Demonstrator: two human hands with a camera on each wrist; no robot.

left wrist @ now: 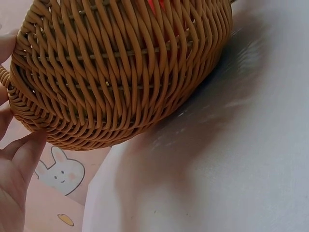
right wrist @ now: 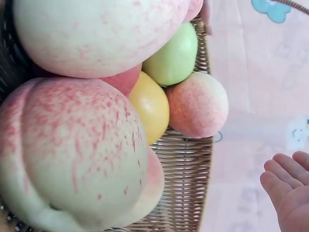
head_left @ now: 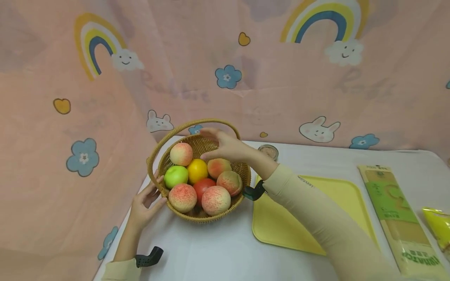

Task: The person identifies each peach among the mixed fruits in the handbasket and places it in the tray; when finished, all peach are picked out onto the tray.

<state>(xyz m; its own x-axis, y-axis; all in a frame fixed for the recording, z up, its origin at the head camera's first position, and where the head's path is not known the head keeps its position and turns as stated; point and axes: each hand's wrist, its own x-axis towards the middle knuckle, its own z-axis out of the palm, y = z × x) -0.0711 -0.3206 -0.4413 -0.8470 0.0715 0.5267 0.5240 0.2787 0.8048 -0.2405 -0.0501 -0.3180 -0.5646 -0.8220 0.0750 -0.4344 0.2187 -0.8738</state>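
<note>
A wicker basket (head_left: 204,219) with a tall arched handle (head_left: 207,120) stands on the white table, tilted toward the camera. Inside lie several peaches (head_left: 216,200), a green apple (head_left: 176,177), an orange (head_left: 197,171) and a partly covered red fruit (head_left: 202,187). At the basket's left side, my left hand (head_left: 141,208) grips the rim near the handle's base, thumb in front; the left wrist view has the fingertips against the weave. My right hand (head_left: 226,146) is over the basket's back right, beneath the handle, its fingers apart and holding nothing.
Right of the basket lies a yellow tray (head_left: 281,226), partly under my right sleeve. Beyond it are a long green-and-tan package (head_left: 397,214) and a yellow packet (head_left: 439,226). A small round glass container (head_left: 270,150) sits behind my right wrist. Pink printed cloth (head_left: 197,78) hangs behind the table.
</note>
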